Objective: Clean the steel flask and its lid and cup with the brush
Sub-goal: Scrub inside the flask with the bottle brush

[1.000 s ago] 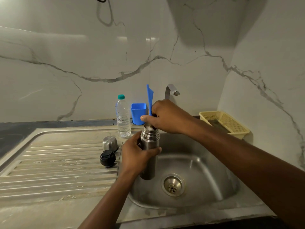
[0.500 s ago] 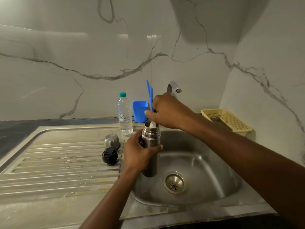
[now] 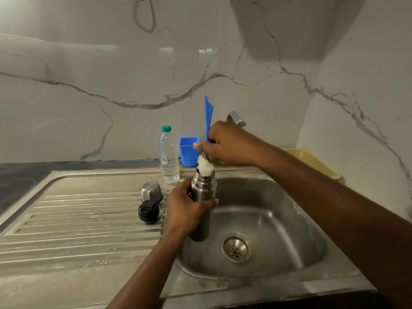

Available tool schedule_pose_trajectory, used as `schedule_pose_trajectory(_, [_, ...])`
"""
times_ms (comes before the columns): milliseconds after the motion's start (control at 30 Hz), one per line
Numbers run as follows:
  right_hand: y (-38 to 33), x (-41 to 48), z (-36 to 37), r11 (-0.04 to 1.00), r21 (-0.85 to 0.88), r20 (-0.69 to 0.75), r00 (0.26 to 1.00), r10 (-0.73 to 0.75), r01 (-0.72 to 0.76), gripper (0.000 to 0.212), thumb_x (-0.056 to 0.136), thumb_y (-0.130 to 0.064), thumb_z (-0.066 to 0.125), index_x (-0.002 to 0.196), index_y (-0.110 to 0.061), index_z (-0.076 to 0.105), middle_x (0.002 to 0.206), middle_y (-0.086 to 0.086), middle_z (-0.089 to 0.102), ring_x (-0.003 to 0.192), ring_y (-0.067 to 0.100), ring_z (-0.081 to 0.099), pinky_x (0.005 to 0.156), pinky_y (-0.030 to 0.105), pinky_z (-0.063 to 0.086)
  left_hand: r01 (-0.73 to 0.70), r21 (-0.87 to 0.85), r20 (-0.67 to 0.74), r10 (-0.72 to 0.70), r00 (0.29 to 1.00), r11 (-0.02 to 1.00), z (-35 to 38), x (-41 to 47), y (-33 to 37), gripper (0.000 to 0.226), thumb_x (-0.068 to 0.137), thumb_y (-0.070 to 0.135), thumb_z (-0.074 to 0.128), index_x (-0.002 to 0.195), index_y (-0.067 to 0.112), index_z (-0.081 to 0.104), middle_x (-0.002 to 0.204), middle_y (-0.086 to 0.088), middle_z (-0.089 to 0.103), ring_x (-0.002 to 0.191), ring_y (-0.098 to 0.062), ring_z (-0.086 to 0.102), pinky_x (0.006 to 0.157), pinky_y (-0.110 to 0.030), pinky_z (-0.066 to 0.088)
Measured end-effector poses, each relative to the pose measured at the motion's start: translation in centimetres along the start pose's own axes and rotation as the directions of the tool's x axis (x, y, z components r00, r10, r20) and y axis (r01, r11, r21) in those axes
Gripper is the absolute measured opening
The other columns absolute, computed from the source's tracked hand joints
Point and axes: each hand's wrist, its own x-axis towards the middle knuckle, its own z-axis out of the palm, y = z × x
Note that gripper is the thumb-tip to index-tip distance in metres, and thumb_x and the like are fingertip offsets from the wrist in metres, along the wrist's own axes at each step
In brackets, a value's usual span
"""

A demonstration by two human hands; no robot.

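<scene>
A: Flask position?
B: Steel flask (image 3: 202, 204) held upright over the sink (image 3: 278, 219), left hand (image 3: 186, 207) wrapped tight around its body.
A: Brush?
B: Brush (image 3: 208, 121) pinched by right hand (image 3: 225, 144); white bristles half out of the mouth.
A: Lid, cup?
B: Black lid (image 3: 148, 212) and steel cup (image 3: 151, 192) parked on the drainboard (image 3: 78, 219), left of the flask, lid nearer.

The left hand (image 3: 185, 208) is curling its fingers around something, forearm reaching up from below. The right hand (image 3: 225, 146) is pinching closed above it, arm extending in from the right.
</scene>
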Motion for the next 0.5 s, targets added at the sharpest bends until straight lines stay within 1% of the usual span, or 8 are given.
schedule_pose_trajectory(33, [0.1,0.2,-0.6,1.0,0.021,0.006,1.0,-0.002,0.002,0.047,0.1,-0.045,0.062,0.084,-0.003,0.073,0.069,0.002,0.071,0.06,0.02,0.065,0.06,0.029,0.055,0.001,-0.002,-0.003,-0.001,1.0,1.0,0.0,0.0,-0.1,0.062,0.062,0.023,0.1,0.117,0.032,0.072,0.101,0.016,0.078,0.092,0.001,0.073,0.083,-0.026,0.058])
schedule_pose_trajectory(67, [0.3,0.3,-0.9,0.999,0.033,0.024,1.0,-0.008,0.007,0.045,0.1,-0.046,0.062,0.089,-0.005,0.076,0.075,0.001,0.075,0.067,0.022,0.07,0.07,0.036,0.06,-0.002,-0.005,-0.01,0.002,1.0,1.0,0.0,-0.2,-0.1,0.061,0.062,0.022,0.1,0.116,0.031,0.073,0.101,0.016,0.078,0.091,0.001,0.073,0.081,-0.023,0.057])
schedule_pose_trajectory(100, [0.4,0.3,-0.8,0.999,0.039,0.046,0.999,-0.017,0.016,0.043,0.1,-0.047,0.061,0.091,-0.007,0.076,0.079,0.001,0.077,0.073,0.022,0.072,0.077,0.042,0.061,-0.008,-0.007,-0.014,0.008,1.0,1.0,0.0,-0.2,0.0,0.061,0.062,0.021,0.1,0.116,0.031,0.072,0.1,0.016,0.078,0.091,0.002,0.072,0.08,-0.021,0.056])
schedule_pose_trajectory(167, [0.6,0.0,0.2,0.999,0.029,0.114,0.992,-0.048,0.045,0.04,0.101,-0.045,0.059,0.091,-0.01,0.076,0.083,0.002,0.076,0.079,0.02,0.073,0.081,0.045,0.06,-0.02,-0.009,-0.009,0.02,1.0,1.0,0.2,-0.3,0.3,0.061,0.063,0.021,0.1,0.115,0.032,0.072,0.1,0.016,0.078,0.092,0.003,0.072,0.079,-0.018,0.054])
schedule_pose_trajectory(267, [1.0,-0.6,1.6,0.997,-0.005,0.222,0.972,-0.073,0.076,0.037,0.104,-0.038,0.058,0.095,-0.007,0.076,0.088,0.009,0.073,0.077,0.019,0.066,0.076,0.036,0.054,-0.019,-0.005,-0.001,0.019,1.0,1.0,0.2,-0.2,0.2,0.062,0.063,0.024,0.1,0.117,0.032,0.071,0.103,0.015,0.077,0.093,0.001,0.072,0.082,-0.023,0.057])
schedule_pose_trajectory(300, [1.1,-0.7,1.4,0.997,0.01,0.239,0.968,-0.073,0.073,0.034,0.104,-0.036,0.058,0.095,-0.009,0.076,0.089,0.007,0.073,0.077,0.016,0.066,0.073,0.032,0.052,-0.014,-0.006,0.003,0.014,1.0,1.0,0.1,-0.1,0.2,0.063,0.062,0.025,0.1,0.118,0.032,0.071,0.103,0.014,0.077,0.094,0.0,0.072,0.083,-0.025,0.058])
schedule_pose_trajectory(400, [1.0,-0.5,-0.6,0.994,0.085,0.215,0.973,-0.081,0.063,0.027,0.105,-0.032,0.058,0.095,-0.018,0.079,0.085,-0.007,0.075,0.074,0.001,0.067,0.07,0.018,0.046,-0.001,-0.009,0.016,0.002,1.0,1.0,0.0,0.1,0.0,0.065,0.063,0.023,0.1,0.12,0.031,0.071,0.103,0.015,0.077,0.093,0.001,0.072,0.085,-0.027,0.058])
schedule_pose_trajectory(500, [0.9,-0.1,-1.9,0.988,0.143,0.176,0.981,-0.077,0.052,0.026,0.104,-0.031,0.059,0.093,-0.017,0.078,0.081,-0.008,0.075,0.07,-0.003,0.067,0.067,0.013,0.046,0.002,-0.012,0.007,-0.002,1.0,1.0,-0.1,0.0,0.0,0.064,0.063,0.023,0.099,0.119,0.033,0.07,0.104,0.015,0.077,0.094,0.003,0.071,0.085,-0.025,0.057])
